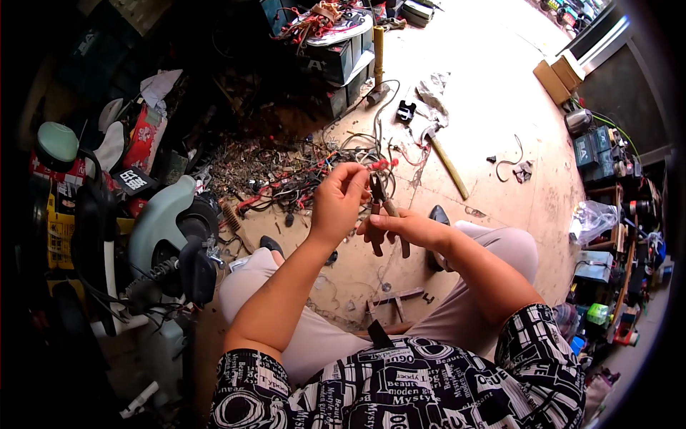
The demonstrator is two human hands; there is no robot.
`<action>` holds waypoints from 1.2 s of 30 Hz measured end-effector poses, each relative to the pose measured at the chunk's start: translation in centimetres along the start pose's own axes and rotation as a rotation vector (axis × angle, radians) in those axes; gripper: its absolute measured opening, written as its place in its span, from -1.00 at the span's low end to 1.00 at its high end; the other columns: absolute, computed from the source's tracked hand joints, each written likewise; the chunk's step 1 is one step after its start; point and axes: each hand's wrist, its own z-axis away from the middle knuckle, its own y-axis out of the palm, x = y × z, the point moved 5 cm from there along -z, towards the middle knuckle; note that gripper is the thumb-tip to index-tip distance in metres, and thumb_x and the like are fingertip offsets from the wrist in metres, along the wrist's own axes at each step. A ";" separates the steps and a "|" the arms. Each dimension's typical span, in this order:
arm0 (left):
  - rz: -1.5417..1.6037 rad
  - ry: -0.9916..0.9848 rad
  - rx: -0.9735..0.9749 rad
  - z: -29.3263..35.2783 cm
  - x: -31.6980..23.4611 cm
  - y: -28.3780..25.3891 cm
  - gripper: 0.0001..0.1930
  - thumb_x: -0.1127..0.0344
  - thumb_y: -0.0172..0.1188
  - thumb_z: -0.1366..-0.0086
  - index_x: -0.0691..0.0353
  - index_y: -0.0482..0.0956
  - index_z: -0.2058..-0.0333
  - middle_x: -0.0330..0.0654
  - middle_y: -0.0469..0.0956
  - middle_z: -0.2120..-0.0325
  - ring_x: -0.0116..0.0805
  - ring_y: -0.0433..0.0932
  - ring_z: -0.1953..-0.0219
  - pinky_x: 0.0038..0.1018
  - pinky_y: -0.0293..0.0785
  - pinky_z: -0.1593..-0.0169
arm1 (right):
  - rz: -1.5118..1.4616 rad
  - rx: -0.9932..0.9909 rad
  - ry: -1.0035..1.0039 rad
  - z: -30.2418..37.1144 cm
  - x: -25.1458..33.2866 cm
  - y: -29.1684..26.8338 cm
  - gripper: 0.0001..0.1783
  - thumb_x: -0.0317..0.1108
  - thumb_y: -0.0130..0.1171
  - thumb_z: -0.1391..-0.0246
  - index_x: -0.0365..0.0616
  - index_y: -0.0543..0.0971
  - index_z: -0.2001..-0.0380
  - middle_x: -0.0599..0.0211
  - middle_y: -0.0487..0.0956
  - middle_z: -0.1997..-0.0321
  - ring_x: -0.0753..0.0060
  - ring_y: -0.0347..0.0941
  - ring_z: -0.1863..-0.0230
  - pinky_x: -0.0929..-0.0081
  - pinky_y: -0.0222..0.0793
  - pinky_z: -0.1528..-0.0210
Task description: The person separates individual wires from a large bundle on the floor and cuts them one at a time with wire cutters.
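Note:
My left hand (339, 203) is closed in a pinch in front of me, thumb against fingers. From its fingertips a thin wire with a red end (384, 164) sticks out to the right; fine detail there is too small to make out. My right hand (409, 227) is wrapped round the handles of a pair of pliers (386, 206). The dark jaws point up and away from me, close beside the left fingertips and the wire. Part of the handles is hidden behind my fingers.
A heap of scrap wires and small parts (271, 168) covers the floor ahead on the left. A hammer (449, 167) lies to the right. Stacked batteries (329, 63) stand at the back, scooter parts (161, 218) at left, a cluttered shelf (616, 243) at right.

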 end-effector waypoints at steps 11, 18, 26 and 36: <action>0.534 -0.279 -0.048 1.0 -0.5 -1.2 -0.84 0.35 0.03 -0.36 0.32 0.43 0.19 -0.12 0.56 0.29 -0.35 0.60 0.24 -0.52 0.58 0.19 | -0.331 0.317 0.053 -0.3 -0.2 1.8 -0.52 -0.43 -0.09 -0.11 -0.33 0.35 -0.12 0.18 0.52 0.13 0.47 0.49 0.19 0.56 0.39 0.10; 0.551 -0.295 -0.011 1.4 -1.3 -1.5 -0.83 0.35 0.04 -0.35 0.35 0.42 0.19 -0.08 0.56 0.28 -0.39 0.59 0.26 -0.53 0.57 0.17 | -0.398 0.482 0.092 0.0 -0.3 2.8 -0.42 -0.42 -0.04 -0.02 -0.40 0.30 -0.15 0.09 0.52 0.05 0.38 0.50 0.16 0.50 0.37 0.04; 0.540 -0.314 -0.029 1.5 -1.2 -1.9 -0.85 0.35 0.04 -0.35 0.34 0.42 0.23 -0.09 0.56 0.29 -0.39 0.59 0.27 -0.56 0.57 0.19 | -0.468 0.595 0.108 -0.1 -0.7 3.0 -0.38 -0.34 -0.08 -0.01 -0.44 0.27 -0.16 0.01 0.50 -0.02 0.32 0.51 0.12 0.47 0.38 0.02; 0.260 -0.168 -0.067 0.6 -1.0 -3.3 -0.83 0.32 0.12 -0.30 0.30 0.51 0.22 -0.16 0.60 0.34 -0.47 0.59 0.40 -0.60 0.52 0.30 | -0.172 0.187 0.080 -0.2 0.2 1.0 -0.47 -0.40 -0.08 0.09 -0.32 0.42 -0.03 0.14 0.53 0.03 0.38 0.46 0.03 0.50 0.33 -0.06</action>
